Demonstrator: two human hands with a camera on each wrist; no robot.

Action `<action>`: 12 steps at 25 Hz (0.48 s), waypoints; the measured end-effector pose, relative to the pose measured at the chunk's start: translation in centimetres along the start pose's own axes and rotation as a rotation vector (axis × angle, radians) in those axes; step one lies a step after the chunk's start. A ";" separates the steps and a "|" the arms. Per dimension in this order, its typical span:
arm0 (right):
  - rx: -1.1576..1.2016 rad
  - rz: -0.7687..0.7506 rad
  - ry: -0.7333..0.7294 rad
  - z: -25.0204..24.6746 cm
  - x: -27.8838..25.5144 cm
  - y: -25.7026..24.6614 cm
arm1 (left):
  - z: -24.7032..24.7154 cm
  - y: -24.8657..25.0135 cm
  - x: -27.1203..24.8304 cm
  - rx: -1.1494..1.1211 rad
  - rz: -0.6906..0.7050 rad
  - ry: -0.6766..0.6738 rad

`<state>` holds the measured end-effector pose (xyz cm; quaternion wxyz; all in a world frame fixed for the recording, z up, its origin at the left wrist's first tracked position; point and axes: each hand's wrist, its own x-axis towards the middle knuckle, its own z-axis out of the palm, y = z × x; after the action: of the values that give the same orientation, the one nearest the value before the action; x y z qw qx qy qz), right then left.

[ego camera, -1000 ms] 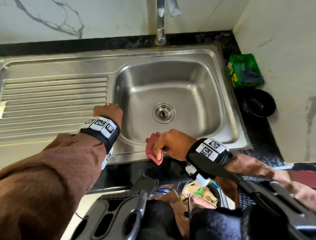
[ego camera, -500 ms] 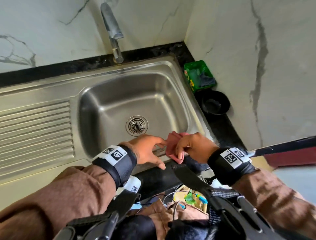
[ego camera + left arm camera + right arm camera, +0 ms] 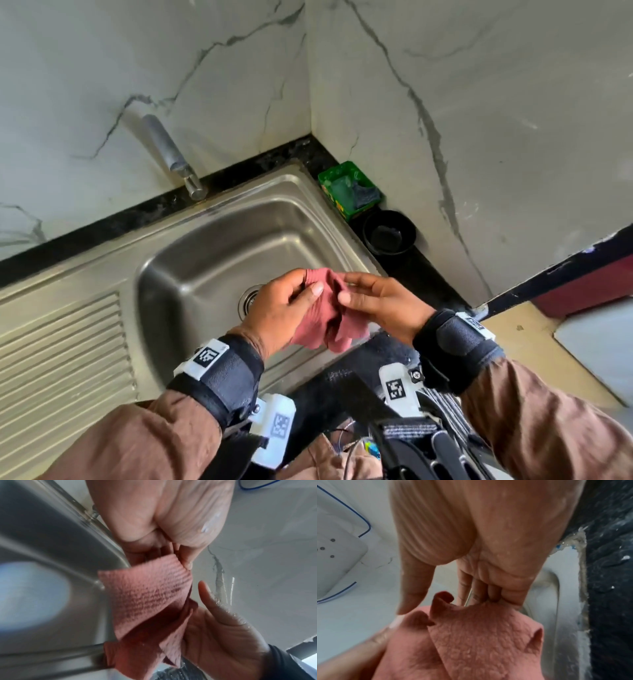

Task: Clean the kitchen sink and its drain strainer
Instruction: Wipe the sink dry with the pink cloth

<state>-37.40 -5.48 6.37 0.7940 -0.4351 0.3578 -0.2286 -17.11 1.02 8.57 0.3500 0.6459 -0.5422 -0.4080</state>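
Both hands clamped on a pink cloth above the sink's front rim.

Left to right in the head view: sink, drain strainer half hidden behind the left hand, pink cloth pinched between it and the right hand. Only the left wrist view shows the cloth's ribbed weave. A green tub holds a dark scrubber; a black bowl sits beside it. A second ago the left hand rested on the rim, apart.
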 end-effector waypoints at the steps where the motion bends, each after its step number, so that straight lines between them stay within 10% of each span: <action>1: -0.035 0.013 -0.032 0.1 0.0 0.1 | -0.1 0.5 0.0 0.033 0.031 0.002; 12: -0.924 -0.223 0.308 -1.3 -0.1 -2.8 | -2.3 -0.1 1.5 0.137 0.124 0.157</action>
<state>-38.57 -7.54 8.38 0.4268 -0.7381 0.4862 -0.1912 -14.84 -0.38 9.30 0.3710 0.6636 -0.5784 -0.2958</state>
